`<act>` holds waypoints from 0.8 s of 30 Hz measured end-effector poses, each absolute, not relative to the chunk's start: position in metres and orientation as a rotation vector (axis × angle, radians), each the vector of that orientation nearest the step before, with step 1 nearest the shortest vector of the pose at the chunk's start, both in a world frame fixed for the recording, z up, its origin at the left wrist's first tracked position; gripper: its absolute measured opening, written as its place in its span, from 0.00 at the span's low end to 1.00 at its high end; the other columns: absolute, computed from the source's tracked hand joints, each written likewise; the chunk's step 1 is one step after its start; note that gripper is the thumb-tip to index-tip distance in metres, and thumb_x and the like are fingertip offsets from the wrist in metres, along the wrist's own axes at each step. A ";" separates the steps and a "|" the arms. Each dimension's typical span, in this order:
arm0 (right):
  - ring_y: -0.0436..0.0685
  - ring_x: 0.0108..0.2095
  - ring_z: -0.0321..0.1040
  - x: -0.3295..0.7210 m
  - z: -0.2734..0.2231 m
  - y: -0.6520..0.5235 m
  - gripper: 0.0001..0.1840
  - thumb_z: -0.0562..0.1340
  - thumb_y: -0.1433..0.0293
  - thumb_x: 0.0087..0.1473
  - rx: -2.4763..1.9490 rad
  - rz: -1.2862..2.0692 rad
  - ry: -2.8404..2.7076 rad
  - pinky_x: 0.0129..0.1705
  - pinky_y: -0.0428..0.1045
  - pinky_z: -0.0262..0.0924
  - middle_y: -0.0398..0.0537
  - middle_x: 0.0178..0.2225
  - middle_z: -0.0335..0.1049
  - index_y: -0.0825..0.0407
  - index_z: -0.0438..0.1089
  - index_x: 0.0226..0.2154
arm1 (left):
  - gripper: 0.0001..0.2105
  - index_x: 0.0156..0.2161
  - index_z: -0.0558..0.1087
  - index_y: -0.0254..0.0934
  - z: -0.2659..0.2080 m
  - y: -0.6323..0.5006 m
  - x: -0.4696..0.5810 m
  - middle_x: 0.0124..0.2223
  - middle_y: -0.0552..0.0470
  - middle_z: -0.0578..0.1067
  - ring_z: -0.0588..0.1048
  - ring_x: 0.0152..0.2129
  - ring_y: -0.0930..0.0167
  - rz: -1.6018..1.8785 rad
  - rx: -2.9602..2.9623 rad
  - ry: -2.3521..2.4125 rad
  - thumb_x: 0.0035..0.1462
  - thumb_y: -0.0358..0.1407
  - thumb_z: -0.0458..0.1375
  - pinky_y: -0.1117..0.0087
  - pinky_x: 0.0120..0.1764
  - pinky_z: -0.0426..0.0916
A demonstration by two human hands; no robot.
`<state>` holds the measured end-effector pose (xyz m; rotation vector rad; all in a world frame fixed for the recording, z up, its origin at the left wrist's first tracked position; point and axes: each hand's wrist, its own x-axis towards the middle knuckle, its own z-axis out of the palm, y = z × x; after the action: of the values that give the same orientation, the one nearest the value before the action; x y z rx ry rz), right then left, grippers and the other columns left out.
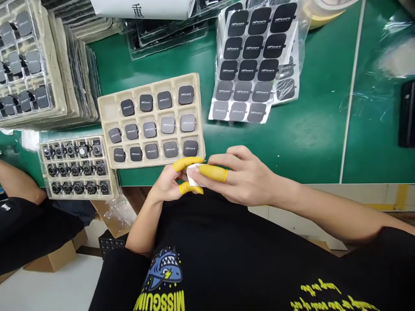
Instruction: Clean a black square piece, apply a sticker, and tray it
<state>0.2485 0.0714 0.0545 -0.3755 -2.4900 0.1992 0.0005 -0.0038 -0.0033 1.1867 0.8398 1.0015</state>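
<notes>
My left hand (167,183), with yellow finger cots on thumb and forefinger, is closed at the table's front edge. What lies between those fingers is mostly hidden. My right hand (249,178), also wearing a yellow cot, pinches a small white cloth (192,176) against that spot. Just beyond my hands lies a beige tray (108,107) with dark square pieces marked HiFuture, such as the square piece (186,95) at its far right corner. Its far left compartment holds no piece.
A smaller tray of watch bodies (78,168) lies to the left, near another person's arm (19,181). Behind it rise stacked trays (69,65). Sheets of black HiFuture stickers (248,69) lie at the back, beside tape rolls (327,13). A black object (407,113) sits far right.
</notes>
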 end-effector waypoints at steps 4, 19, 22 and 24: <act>0.59 0.53 0.74 0.254 0.058 0.075 0.18 0.57 0.76 0.74 -0.340 0.230 -2.554 0.47 0.57 0.59 0.48 0.48 0.86 0.49 0.81 0.55 | 0.37 0.64 0.78 0.41 -0.002 -0.003 0.000 0.44 0.48 0.86 0.87 0.33 0.67 0.988 1.074 0.905 0.54 0.54 0.79 0.75 0.32 0.82; 0.60 0.49 0.70 0.250 0.049 0.071 0.26 0.48 0.63 0.84 -0.306 0.374 -2.494 0.50 0.58 0.59 0.49 0.47 0.87 0.55 0.80 0.58 | 0.34 0.64 0.78 0.42 0.005 -0.004 -0.007 0.45 0.49 0.86 0.88 0.35 0.68 0.970 0.983 0.897 0.56 0.46 0.80 0.77 0.32 0.83; 0.61 0.51 0.70 0.245 0.047 0.068 0.28 0.48 0.58 0.84 -0.304 0.433 -2.468 0.52 0.58 0.58 0.49 0.49 0.86 0.54 0.79 0.60 | 0.35 0.64 0.78 0.42 0.005 -0.002 -0.010 0.43 0.50 0.86 0.87 0.35 0.69 0.949 1.015 0.880 0.53 0.46 0.82 0.78 0.32 0.82; 0.62 0.53 0.69 0.239 0.045 0.069 0.29 0.48 0.56 0.84 -0.352 0.410 -2.461 0.53 0.59 0.57 0.49 0.50 0.86 0.54 0.78 0.62 | 0.34 0.65 0.77 0.43 0.005 -0.002 -0.011 0.44 0.51 0.85 0.86 0.32 0.70 0.931 1.000 0.876 0.56 0.46 0.80 0.76 0.32 0.82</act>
<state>0.2386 0.0693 0.0448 -0.3517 -2.4605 0.4103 -0.0111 -0.0018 0.0054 1.0002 0.8760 0.9310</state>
